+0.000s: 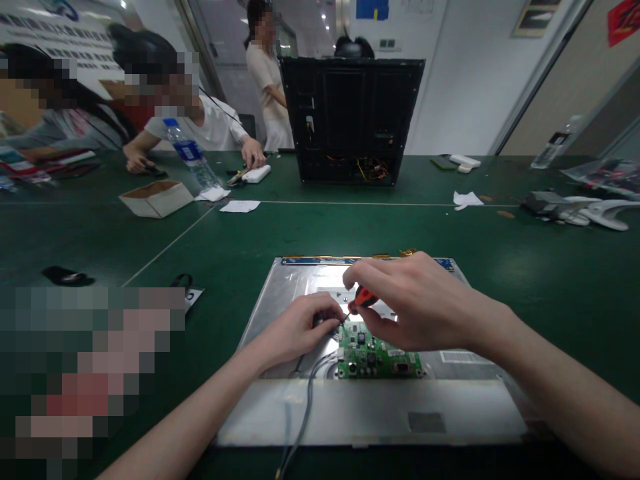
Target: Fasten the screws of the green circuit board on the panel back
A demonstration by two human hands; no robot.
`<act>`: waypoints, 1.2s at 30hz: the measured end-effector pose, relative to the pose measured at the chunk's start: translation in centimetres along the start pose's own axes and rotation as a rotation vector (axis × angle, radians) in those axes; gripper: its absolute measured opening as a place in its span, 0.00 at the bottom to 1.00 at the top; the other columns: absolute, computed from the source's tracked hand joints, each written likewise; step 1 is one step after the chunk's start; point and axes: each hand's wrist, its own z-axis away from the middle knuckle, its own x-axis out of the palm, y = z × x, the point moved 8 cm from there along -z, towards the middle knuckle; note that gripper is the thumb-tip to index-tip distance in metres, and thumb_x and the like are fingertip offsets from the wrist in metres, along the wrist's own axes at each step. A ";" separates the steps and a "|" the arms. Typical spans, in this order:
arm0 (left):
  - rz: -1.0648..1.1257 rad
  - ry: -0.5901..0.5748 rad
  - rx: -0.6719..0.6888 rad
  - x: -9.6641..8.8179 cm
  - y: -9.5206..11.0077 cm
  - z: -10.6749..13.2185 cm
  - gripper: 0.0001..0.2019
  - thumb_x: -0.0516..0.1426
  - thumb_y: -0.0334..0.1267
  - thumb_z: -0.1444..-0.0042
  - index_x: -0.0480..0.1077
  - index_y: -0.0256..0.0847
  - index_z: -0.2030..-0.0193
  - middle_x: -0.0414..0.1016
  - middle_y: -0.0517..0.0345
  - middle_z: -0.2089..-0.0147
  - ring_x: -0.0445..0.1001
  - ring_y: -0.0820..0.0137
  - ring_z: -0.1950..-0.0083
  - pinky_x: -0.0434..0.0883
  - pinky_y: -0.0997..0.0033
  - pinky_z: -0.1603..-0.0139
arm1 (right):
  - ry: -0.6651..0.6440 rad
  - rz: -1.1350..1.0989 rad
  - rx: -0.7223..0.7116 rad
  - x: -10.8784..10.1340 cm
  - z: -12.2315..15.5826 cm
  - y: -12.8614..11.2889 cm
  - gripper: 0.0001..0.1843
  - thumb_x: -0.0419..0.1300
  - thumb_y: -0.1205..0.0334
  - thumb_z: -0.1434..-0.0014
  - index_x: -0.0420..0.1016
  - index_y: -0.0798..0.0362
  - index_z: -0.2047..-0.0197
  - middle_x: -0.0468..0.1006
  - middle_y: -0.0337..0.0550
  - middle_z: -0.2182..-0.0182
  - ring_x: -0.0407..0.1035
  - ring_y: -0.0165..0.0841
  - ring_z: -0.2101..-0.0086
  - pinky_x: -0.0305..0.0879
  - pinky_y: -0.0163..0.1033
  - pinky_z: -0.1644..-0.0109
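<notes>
Circuit board, green and rectangular, lies lower centre on silver metal panel, apparently mid-screwing: right hand pinches red-and-black screwdriver, left hand curls by its tip, hold unclear; next turn likely needs tip seated.

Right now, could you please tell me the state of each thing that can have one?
Red-and-black screwdriver, gripped by the right hand.
Left hand, fingers bent near the screwdriver's tip.
Circuit board, lying on the metal panel.
Metal panel, flat on the table.
Cable, curving over the panel's near edge.
Cardboard box, open-topped.
Blue-capped bottle, closed.
Black casing, standing upright.
</notes>
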 end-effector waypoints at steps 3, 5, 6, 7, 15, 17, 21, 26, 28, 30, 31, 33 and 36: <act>-0.019 0.025 -0.001 -0.2 0.1 0.0 0.05 0.56 0.35 0.37 0.74 0.41 0.61 0.78 0.56 0.60 0.73 0.65 0.60 0.68 0.65 0.59 | -0.005 0.000 -0.004 0.1 0.1 0.1 0.07 0.58 0.62 0.35 0.69 0.54 0.54 0.80 0.42 0.63 0.69 0.30 0.70 0.47 0.36 0.72; -0.027 0.031 0.006 -0.2 0.3 0.0 0.05 0.56 0.34 0.38 0.74 0.41 0.61 0.77 0.56 0.61 0.72 0.66 0.62 0.67 0.65 0.60 | -0.007 0.011 0.002 0.2 0.1 0.3 0.08 0.59 0.59 0.33 0.70 0.53 0.54 0.80 0.42 0.64 0.70 0.31 0.70 0.46 0.36 0.72; -0.028 0.033 0.008 -0.2 0.3 0.0 0.05 0.56 0.34 0.38 0.74 0.41 0.61 0.77 0.56 0.62 0.72 0.66 0.62 0.67 0.66 0.61 | -0.006 0.020 0.007 0.3 0.1 0.4 0.08 0.58 0.58 0.32 0.70 0.53 0.55 0.80 0.41 0.66 0.70 0.31 0.71 0.45 0.36 0.72; -0.028 0.035 0.010 -0.2 0.3 0.0 0.05 0.56 0.34 0.38 0.74 0.41 0.61 0.77 0.57 0.62 0.72 0.66 0.62 0.67 0.66 0.61 | -0.001 0.029 0.010 0.3 0.0 0.5 0.07 0.57 0.58 0.32 0.70 0.53 0.56 0.80 0.41 0.67 0.69 0.31 0.71 0.45 0.36 0.72; -0.005 -0.002 0.010 0.1 -0.1 0.1 0.06 0.55 0.35 0.36 0.74 0.41 0.58 0.78 0.55 0.59 0.74 0.64 0.58 0.69 0.64 0.57 | 0.003 0.007 0.034 0.0 0.0 0.2 0.08 0.55 0.66 0.38 0.69 0.56 0.54 0.79 0.43 0.65 0.65 0.29 0.73 0.47 0.36 0.73; -0.012 0.006 0.010 0.0 0.0 0.0 0.06 0.55 0.35 0.37 0.74 0.41 0.58 0.78 0.55 0.59 0.73 0.64 0.59 0.68 0.65 0.58 | 0.007 -0.002 0.032 0.0 0.0 0.3 0.08 0.55 0.65 0.37 0.68 0.56 0.54 0.79 0.43 0.64 0.66 0.29 0.72 0.48 0.36 0.72; -0.042 0.038 0.005 -0.2 0.0 0.1 0.05 0.56 0.34 0.37 0.74 0.41 0.60 0.76 0.57 0.62 0.72 0.66 0.62 0.67 0.66 0.62 | -0.009 0.008 0.032 0.3 -0.1 0.5 0.09 0.57 0.57 0.32 0.69 0.54 0.53 0.80 0.42 0.63 0.69 0.31 0.70 0.47 0.36 0.72; -0.011 0.011 0.011 0.0 0.0 0.1 0.05 0.56 0.35 0.36 0.73 0.42 0.58 0.78 0.56 0.59 0.74 0.65 0.58 0.69 0.64 0.56 | 0.008 0.032 0.032 0.2 0.0 0.4 0.08 0.54 0.63 0.32 0.69 0.54 0.52 0.80 0.43 0.65 0.68 0.31 0.72 0.46 0.36 0.72; 0.000 0.005 0.013 0.0 0.2 0.1 0.05 0.56 0.35 0.36 0.74 0.42 0.58 0.78 0.56 0.59 0.74 0.64 0.58 0.69 0.63 0.56 | 0.013 0.004 0.026 0.0 0.1 0.3 0.11 0.55 0.65 0.36 0.67 0.55 0.50 0.80 0.44 0.63 0.68 0.31 0.71 0.46 0.36 0.72; 0.000 0.014 0.011 -0.1 0.3 0.1 0.05 0.56 0.35 0.36 0.74 0.41 0.60 0.78 0.56 0.60 0.74 0.64 0.59 0.69 0.64 0.56 | 0.010 -0.013 0.019 -0.1 0.1 0.2 0.13 0.56 0.65 0.37 0.67 0.56 0.49 0.80 0.44 0.62 0.68 0.30 0.71 0.48 0.36 0.72; -0.006 0.021 0.011 -0.2 0.4 0.1 0.05 0.56 0.34 0.37 0.74 0.41 0.61 0.77 0.56 0.60 0.74 0.65 0.60 0.69 0.64 0.57 | 0.004 -0.018 0.016 0.0 0.1 0.2 0.13 0.57 0.64 0.37 0.67 0.56 0.49 0.80 0.44 0.62 0.68 0.31 0.71 0.48 0.36 0.72; -0.023 0.031 0.010 -0.2 0.4 0.1 0.05 0.56 0.34 0.37 0.74 0.41 0.61 0.77 0.56 0.61 0.73 0.65 0.61 0.68 0.65 0.60 | -0.009 -0.018 0.023 0.2 0.0 0.4 0.12 0.58 0.61 0.35 0.67 0.55 0.50 0.80 0.44 0.62 0.70 0.31 0.70 0.48 0.36 0.72; -0.031 0.029 0.004 -0.2 0.2 0.1 0.05 0.56 0.34 0.37 0.74 0.41 0.59 0.77 0.56 0.60 0.73 0.65 0.60 0.68 0.65 0.59 | -0.010 0.013 0.054 0.3 0.0 0.8 0.10 0.57 0.59 0.32 0.68 0.54 0.51 0.81 0.42 0.64 0.71 0.32 0.70 0.46 0.36 0.72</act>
